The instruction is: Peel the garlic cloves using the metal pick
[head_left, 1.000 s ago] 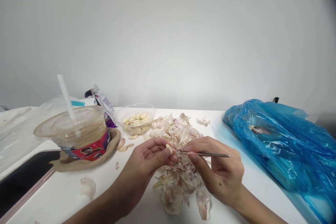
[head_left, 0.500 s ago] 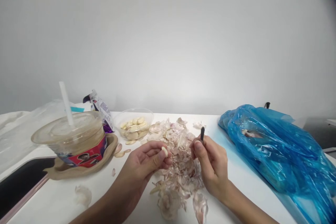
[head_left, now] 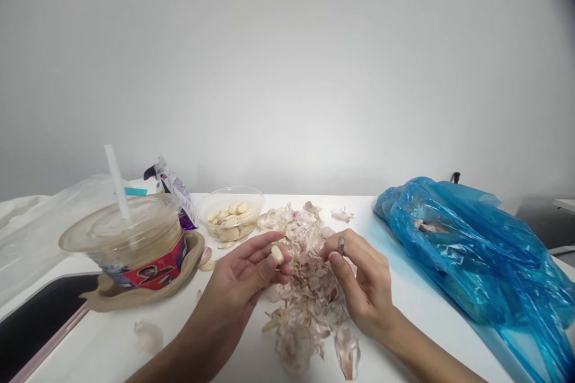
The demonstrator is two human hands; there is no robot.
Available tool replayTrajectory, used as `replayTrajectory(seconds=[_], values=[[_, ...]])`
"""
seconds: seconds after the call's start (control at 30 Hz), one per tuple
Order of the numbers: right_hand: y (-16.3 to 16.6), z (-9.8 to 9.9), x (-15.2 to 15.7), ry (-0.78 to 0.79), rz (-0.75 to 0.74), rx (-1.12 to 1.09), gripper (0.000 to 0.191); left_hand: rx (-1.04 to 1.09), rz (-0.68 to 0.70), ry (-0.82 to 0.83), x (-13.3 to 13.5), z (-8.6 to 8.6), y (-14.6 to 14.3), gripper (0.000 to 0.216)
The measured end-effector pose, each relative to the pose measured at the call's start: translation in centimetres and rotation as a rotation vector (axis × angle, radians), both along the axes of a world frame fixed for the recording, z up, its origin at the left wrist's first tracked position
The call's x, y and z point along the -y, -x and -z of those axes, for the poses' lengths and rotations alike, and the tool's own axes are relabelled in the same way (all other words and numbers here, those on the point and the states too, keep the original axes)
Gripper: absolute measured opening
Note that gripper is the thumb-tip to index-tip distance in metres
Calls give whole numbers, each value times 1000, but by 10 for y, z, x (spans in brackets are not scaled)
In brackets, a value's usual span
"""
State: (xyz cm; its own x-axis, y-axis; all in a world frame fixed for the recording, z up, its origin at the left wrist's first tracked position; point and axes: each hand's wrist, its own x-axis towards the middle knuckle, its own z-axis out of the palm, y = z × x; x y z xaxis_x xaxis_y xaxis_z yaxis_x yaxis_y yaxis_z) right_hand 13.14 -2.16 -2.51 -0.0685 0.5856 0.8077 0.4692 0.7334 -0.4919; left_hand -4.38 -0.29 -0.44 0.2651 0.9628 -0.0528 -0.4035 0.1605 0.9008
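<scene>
My left hand pinches a pale peeled garlic clove between thumb and fingertips, palm turned up. My right hand is closed round a thin metal tool; only its dark end shows above the fingers, pointing toward me. Both hands hover over a heap of papery garlic skins on the white table. A clear bowl with several peeled cloves stands just behind the left hand.
A lidded drink cup with a white straw sits in a brown holder at the left, beside a dark tablet. A crumpled blue plastic bag fills the right side. A snack packet and loose cloves lie behind the cup.
The right hand turned the metal tool from lying sideways, tip at the clove, to end-on within its fingers. The left hand rolled the clove slightly outward and opened its palm more.
</scene>
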Motion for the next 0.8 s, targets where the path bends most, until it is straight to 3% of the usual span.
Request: replayTrajectory(seconds=[0.13,0.2,0.4,0.57,0.8], values=[[-4,-4,1,-87,20,0,20,-24,13,-64,-1,5,-1,5],[-4,-6,1,-82,-39,-20,23,-45,24,-88,-1,6,-2,5],[3,-6,2,117,-242,-119,14,-89,110,-91,-2,14,-3,8],[4,-6,1,110,-241,-233,13,-35,91,-40,-4,14,-3,6],[4,-6,5,125,-307,-172,14,52,163,50,-3,18,-2,8]])
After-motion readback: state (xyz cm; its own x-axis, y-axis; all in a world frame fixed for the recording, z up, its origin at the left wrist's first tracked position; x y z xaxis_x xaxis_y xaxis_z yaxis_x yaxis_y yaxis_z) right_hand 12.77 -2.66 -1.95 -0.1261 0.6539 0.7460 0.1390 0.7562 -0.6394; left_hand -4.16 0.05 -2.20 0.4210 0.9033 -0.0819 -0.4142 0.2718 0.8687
